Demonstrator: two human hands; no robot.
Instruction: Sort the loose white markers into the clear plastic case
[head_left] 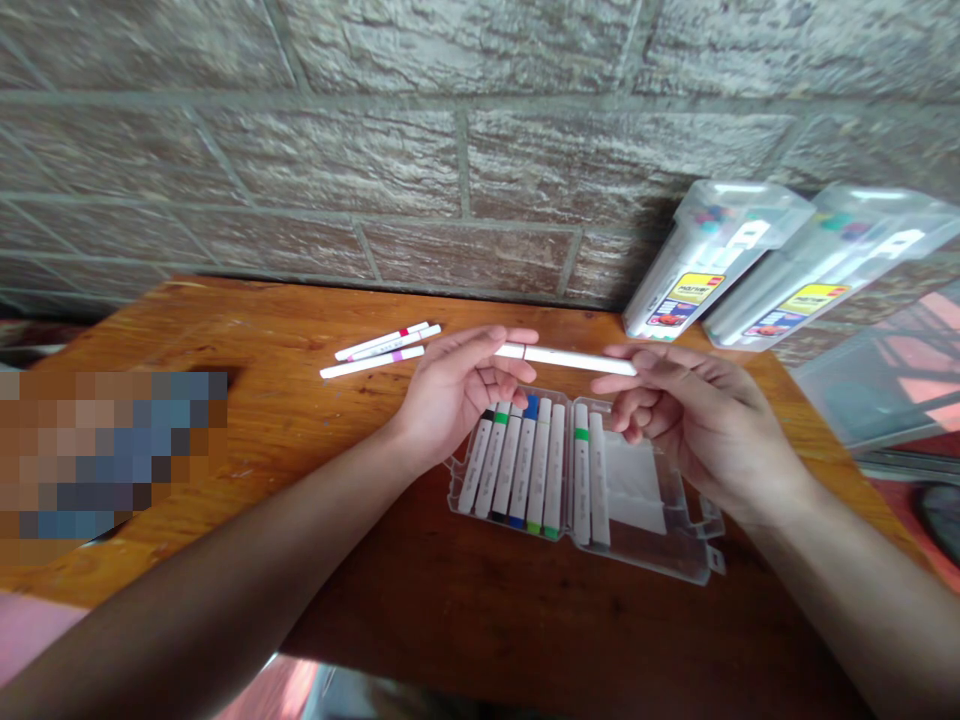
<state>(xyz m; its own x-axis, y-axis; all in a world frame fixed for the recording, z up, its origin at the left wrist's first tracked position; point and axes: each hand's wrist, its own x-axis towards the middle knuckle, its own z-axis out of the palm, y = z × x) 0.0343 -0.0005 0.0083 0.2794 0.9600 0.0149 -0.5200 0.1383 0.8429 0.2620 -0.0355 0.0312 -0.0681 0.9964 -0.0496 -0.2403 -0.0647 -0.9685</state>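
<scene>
A white marker [574, 359] is held level between my two hands, above an open clear plastic case [645, 565]. My left hand [469, 375] pinches its left end, and my right hand [679, 405] pinches the right end. In the case's left half, several white markers [510, 470] lie side by side, with black, green and blue bands or tips. Two more markers [591, 480] rest in the right half, beside a white paper [630, 485]. My left fingers hide the upper ends of some markers.
Three loose markers [379, 358] lie on the wooden table [247, 330] to the left. Two clear marker boxes [697, 285] with yellow labels stand at the back right, near the brick wall [420, 160]. A blurred-out patch [112, 450] covers the table's left side.
</scene>
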